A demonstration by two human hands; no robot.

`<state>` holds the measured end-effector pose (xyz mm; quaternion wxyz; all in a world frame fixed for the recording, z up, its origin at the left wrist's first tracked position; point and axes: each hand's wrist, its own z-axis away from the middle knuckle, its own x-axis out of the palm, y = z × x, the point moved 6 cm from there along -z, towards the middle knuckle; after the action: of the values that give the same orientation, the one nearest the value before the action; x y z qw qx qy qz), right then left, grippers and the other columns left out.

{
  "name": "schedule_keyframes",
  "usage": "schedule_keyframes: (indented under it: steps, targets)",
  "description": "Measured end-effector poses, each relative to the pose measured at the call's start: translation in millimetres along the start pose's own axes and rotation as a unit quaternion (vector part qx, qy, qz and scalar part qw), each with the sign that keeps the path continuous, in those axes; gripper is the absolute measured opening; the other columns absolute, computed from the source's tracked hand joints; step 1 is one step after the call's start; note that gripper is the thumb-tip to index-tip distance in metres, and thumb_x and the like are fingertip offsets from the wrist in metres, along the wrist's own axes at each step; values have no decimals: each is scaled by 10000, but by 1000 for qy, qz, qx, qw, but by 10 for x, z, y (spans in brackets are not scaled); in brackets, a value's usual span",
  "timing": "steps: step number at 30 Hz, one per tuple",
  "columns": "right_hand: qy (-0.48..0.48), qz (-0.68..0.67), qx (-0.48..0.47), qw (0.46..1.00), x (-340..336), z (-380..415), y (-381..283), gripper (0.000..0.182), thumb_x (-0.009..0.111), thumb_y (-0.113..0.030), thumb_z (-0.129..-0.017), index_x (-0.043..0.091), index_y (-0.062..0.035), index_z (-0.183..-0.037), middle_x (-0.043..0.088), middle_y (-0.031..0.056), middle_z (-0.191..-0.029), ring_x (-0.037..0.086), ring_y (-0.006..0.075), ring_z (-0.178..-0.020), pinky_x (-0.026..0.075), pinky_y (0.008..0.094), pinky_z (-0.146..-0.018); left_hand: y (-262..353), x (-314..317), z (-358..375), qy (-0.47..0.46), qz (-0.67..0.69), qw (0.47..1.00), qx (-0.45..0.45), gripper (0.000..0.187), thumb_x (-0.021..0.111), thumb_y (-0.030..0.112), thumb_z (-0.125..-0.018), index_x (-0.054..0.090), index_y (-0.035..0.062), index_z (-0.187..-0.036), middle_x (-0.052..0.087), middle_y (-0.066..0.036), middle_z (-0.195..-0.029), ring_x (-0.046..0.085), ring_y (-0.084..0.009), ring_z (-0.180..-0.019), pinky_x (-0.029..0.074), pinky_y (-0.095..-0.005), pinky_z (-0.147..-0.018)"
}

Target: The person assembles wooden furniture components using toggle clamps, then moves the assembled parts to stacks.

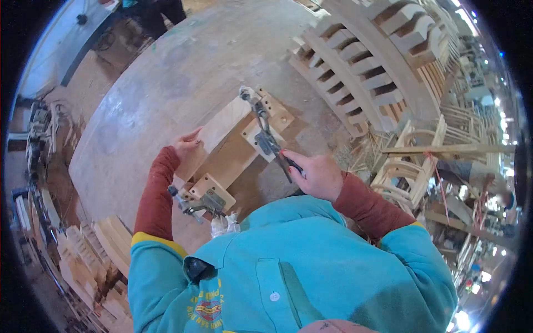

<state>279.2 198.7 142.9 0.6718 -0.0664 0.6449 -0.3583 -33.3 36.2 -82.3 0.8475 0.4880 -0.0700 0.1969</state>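
A wooden jig (229, 156) lies in front of me with a pale wooden board (225, 123) along its far side. Two metal toggle clamps are mounted on it. My right hand (319, 176) is wrapped round the dark handle of the right toggle clamp (265, 136). At the left end of the board, my left hand (187, 145) grips its edge, fingers together; part of the grip is hidden. Nearer my body sits the left toggle clamp (204, 206), untouched, on a light wooden block (215, 186).
Stacked curved wooden parts (355, 66) stand at the upper right, with chair-like wooden frames (408, 161) below them. More cut wood pieces (83, 261) are piled at the lower left. Part of another person (158, 16) shows at the top, beyond the concrete floor (161, 83).
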Motion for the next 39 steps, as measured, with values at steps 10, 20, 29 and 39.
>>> schedule_keyframes:
  steps: [10, 20, 29, 39]
  targets:
    - [-18, -73, -10, 997, 112, -40, 74, 295, 521, -186, -830, 555, -100, -1110, 569, 156, -586, 571, 327, -521, 447, 432, -482, 17, 227, 43, -3, -10, 1000, -1, 606, 579, 32, -801, 369, 131, -1361, 555, 39, -1048, 505, -69, -901, 398, -208, -819]
    - [-23, -136, 76, 987, 885, 265, 585, 607, 519, -232, -846, 251, -115, -1377, 591, 220, -738, 581, 365, -635, 458, 431, -579, -55, 144, -14, 22, -35, 998, 45, 591, 594, 61, -802, 384, 119, -1352, 507, 34, -1175, 469, -78, -1006, 363, -238, -901]
    - [-78, -199, 216, 953, 1344, -180, 1015, 255, 640, -269, -768, 560, -30, -802, 561, 47, -627, 534, 141, -556, 411, 317, -501, -67, 182, -3, -9, 21, 999, 39, 562, 594, 78, -804, 416, 127, -1334, 544, 30, -1127, 499, -85, -963, 375, -246, -885]
    - [-112, -403, 209, 884, 1758, -126, 1290, 97, 571, -113, -823, 562, -17, -818, 582, 46, -670, 542, 124, -537, 432, 274, -472, -211, -467, 414, 407, 34, 870, 277, 295, 531, 258, -879, 602, 98, -1117, 632, -31, -808, 577, -119, -739, 477, -273, -697]
